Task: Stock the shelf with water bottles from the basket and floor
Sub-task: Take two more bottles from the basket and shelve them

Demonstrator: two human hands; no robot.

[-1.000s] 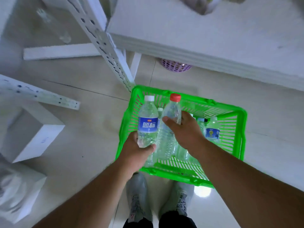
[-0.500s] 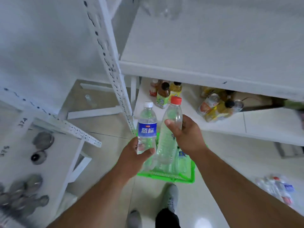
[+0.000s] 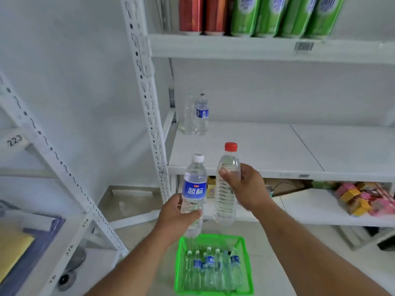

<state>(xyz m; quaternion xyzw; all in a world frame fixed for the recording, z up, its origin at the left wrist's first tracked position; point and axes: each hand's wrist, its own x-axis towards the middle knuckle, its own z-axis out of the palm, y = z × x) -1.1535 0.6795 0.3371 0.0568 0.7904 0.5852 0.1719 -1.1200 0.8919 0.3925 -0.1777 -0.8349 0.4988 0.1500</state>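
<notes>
White shelf unit [image 3: 245,146]: painted metal with slotted uprights; a barcode sticker [image 3: 303,47] sits on the front edge of the upper board, and small print on the middle board's edge is too blurred to read.
Side rack [image 3: 42,159]: white, at the left, with handwritten numbers "223", "374" and "375" on its rails.
Cans [image 3: 254,16]: two red and four green, standing upright in a row on the upper board; their print is cut off and unreadable.
Basket [image 3: 181,274]: green plastic, on the floor below the hands, holding several more water bottles [image 3: 210,268] with blue labels, caps up.
Left hand [image 3: 177,216]: curled round the lower body of the blue-label bottle [image 3: 193,189].
Right hand [image 3: 245,189]: thumb and fingers wrapped round the upper body of the red-cap bottle [image 3: 226,186].
Blue-label bottle: clear, white cap, blue band with white Chinese characters 蓝标; long axis near vertical, cap up and tipped slightly right; held in the air in front of the middle board, above the basket.
Red-cap bottle: clear, ribbed, no readable label; long axis near vertical, cap up; just beside the other bottle, apart from it.
Shelved bottles [image 3: 197,114]: two standing upright at the back left corner of the middle board, one with a blue label too small to read.
Lower board goods [image 3: 363,199]: pink and yellow packets, writing unreadable.
</notes>
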